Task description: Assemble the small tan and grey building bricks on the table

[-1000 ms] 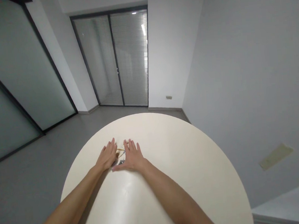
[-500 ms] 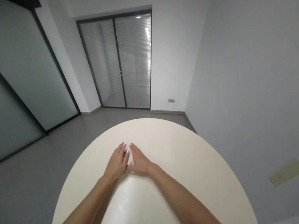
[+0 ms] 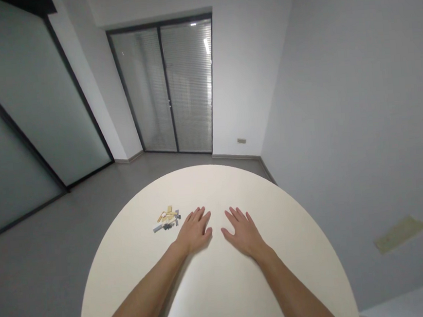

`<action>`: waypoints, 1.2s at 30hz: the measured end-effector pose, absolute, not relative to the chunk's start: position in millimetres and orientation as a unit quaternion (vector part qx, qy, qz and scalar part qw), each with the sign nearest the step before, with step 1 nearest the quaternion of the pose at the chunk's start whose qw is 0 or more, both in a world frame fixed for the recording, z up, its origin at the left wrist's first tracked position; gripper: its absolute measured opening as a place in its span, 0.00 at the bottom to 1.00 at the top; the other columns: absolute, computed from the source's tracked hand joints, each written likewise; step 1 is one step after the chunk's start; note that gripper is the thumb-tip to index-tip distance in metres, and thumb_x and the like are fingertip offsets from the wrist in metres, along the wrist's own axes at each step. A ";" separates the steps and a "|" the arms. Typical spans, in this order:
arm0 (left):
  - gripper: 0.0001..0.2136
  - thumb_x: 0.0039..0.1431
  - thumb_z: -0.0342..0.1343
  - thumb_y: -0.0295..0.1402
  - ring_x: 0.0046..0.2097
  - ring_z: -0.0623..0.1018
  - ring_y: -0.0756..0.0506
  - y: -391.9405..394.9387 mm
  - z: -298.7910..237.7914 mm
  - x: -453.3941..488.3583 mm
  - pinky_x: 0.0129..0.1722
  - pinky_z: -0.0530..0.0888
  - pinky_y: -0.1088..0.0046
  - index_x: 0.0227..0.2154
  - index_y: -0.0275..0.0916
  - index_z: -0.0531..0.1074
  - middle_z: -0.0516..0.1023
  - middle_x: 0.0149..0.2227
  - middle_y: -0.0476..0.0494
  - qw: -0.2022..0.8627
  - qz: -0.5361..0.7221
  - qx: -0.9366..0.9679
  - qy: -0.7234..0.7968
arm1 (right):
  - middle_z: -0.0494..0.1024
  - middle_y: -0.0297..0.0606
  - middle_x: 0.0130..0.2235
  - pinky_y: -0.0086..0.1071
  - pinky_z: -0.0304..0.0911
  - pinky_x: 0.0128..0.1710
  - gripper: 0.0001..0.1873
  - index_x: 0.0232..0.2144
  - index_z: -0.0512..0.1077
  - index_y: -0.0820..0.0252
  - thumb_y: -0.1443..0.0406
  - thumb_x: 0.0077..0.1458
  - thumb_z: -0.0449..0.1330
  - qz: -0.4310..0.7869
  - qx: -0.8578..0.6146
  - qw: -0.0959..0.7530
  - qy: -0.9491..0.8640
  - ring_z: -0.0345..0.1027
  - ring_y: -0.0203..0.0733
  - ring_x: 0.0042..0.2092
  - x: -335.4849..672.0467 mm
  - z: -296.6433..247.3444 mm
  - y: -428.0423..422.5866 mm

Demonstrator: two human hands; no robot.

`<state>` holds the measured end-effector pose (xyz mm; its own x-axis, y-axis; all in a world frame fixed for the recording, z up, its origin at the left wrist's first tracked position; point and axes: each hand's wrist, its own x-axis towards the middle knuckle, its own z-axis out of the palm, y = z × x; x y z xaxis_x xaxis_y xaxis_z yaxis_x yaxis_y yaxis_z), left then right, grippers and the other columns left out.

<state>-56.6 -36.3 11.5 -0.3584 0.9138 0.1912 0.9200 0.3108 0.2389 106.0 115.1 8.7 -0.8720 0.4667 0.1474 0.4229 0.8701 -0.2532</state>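
On the round cream table (image 3: 132, 272) lies a small loose pile of building pieces (image 3: 168, 218), yellow, grey, white and dark, too small to tell apart one by one. Just right of the pile, my left hand (image 3: 195, 232) is palm down with its fingers apart and nothing in it. Further right, separated from the left by a narrow gap of tabletop, my right hand (image 3: 242, 230) also rests palm down, fingers spread, holding nothing. Neither hand touches the pile.
The table's curved far edge faces a glazed double door (image 3: 165, 89) with blinds. Frosted glass panels (image 3: 38, 94) stand to the left. A white wall (image 3: 357, 108) with a strip of tape (image 3: 400, 234) runs close along the right.
Both hands have moved right and drawn apart from each other. The small pile, hidden behind my left hand before, now shows to its left.
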 end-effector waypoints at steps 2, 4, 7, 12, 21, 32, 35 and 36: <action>0.27 0.62 0.47 0.40 0.69 0.53 0.38 -37.0 13.1 -56.4 0.66 0.52 0.55 0.64 0.41 0.59 0.55 0.68 0.37 0.012 -0.154 -0.569 -0.808 | 0.49 0.41 0.70 0.48 0.31 0.68 0.37 0.67 0.53 0.56 0.47 0.62 0.48 0.107 -0.233 0.097 -0.962 0.36 0.50 0.70 106.1 10.5 114.6; 0.27 0.62 0.47 0.40 0.69 0.53 0.38 -37.6 13.8 -56.3 0.66 0.52 0.54 0.64 0.42 0.59 0.54 0.68 0.37 0.008 -0.153 -0.573 -0.805 | 0.48 0.41 0.70 0.48 0.31 0.68 0.37 0.67 0.53 0.56 0.47 0.62 0.47 0.108 -0.234 0.092 -0.962 0.35 0.51 0.71 105.9 11.2 114.2; 0.28 0.63 0.46 0.42 0.70 0.50 0.37 -39.8 11.9 -56.7 0.67 0.49 0.51 0.65 0.43 0.57 0.52 0.69 0.39 -0.001 -0.152 -0.575 -0.804 | 0.48 0.40 0.70 0.48 0.30 0.68 0.37 0.67 0.52 0.56 0.47 0.62 0.48 0.103 -0.238 0.091 -0.962 0.35 0.51 0.71 106.3 10.4 113.5; 0.26 0.66 0.42 0.43 0.70 0.49 0.38 -47.2 4.6 -56.8 0.67 0.49 0.50 0.66 0.44 0.56 0.49 0.70 0.40 -0.006 -0.165 -0.572 -0.804 | 0.48 0.40 0.70 0.47 0.31 0.68 0.37 0.67 0.52 0.57 0.47 0.62 0.47 0.102 -0.239 0.083 -0.962 0.34 0.51 0.71 107.3 10.6 112.4; 0.26 0.66 0.43 0.43 0.70 0.49 0.38 -50.6 3.2 -56.2 0.66 0.50 0.50 0.65 0.45 0.57 0.50 0.70 0.42 -0.010 -0.171 -0.570 -0.803 | 0.47 0.41 0.70 0.48 0.31 0.67 0.37 0.67 0.53 0.57 0.46 0.62 0.47 0.116 -0.234 0.071 -0.963 0.34 0.52 0.71 107.9 13.4 112.1; 0.26 0.66 0.42 0.44 0.70 0.49 0.38 -51.8 1.8 -56.6 0.66 0.50 0.50 0.65 0.45 0.57 0.50 0.70 0.41 -0.007 -0.162 -0.572 -0.804 | 0.47 0.41 0.70 0.47 0.31 0.67 0.37 0.67 0.53 0.57 0.46 0.62 0.46 0.116 -0.235 0.070 -0.962 0.34 0.52 0.71 109.1 14.1 110.6; 0.26 0.66 0.43 0.43 0.70 0.50 0.38 -52.4 3.3 -56.8 0.66 0.51 0.50 0.65 0.45 0.57 0.50 0.70 0.42 -0.010 -0.164 -0.572 -0.804 | 0.47 0.41 0.70 0.48 0.31 0.67 0.37 0.67 0.54 0.57 0.46 0.62 0.46 0.115 -0.234 0.071 -0.963 0.34 0.52 0.71 108.3 12.6 111.5; 0.26 0.66 0.43 0.43 0.70 0.50 0.38 -52.8 4.0 -56.6 0.66 0.51 0.50 0.65 0.45 0.57 0.50 0.70 0.42 -0.010 -0.165 -0.572 -0.803 | 0.47 0.41 0.70 0.48 0.32 0.67 0.37 0.67 0.53 0.57 0.46 0.62 0.46 0.115 -0.233 0.071 -0.963 0.34 0.52 0.71 107.9 11.6 112.1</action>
<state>-56.6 -52.8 4.0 -0.3452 0.9225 0.1729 0.9158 0.2908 0.2770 107.9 112.1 11.6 -0.8812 0.4655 0.0830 0.4330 0.8649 -0.2537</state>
